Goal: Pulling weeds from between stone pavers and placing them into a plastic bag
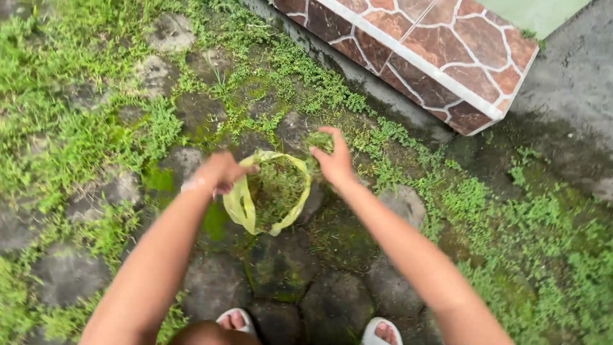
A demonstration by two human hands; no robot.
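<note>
My left hand grips the rim of a thin yellow-green plastic bag and holds its mouth open. Inside the bag lies a heap of pulled weeds. My right hand hovers just right of the bag's mouth, closed on a small clump of green weeds. Both arms reach forward from the bottom of the view. The bag hangs just above mossy paving stones.
Low weeds and moss cover the stone paving on the left and at the right. A brown stone-patterned wall corner with a white band stands at the upper right, with wet concrete beside it. My sandalled feet show at the bottom.
</note>
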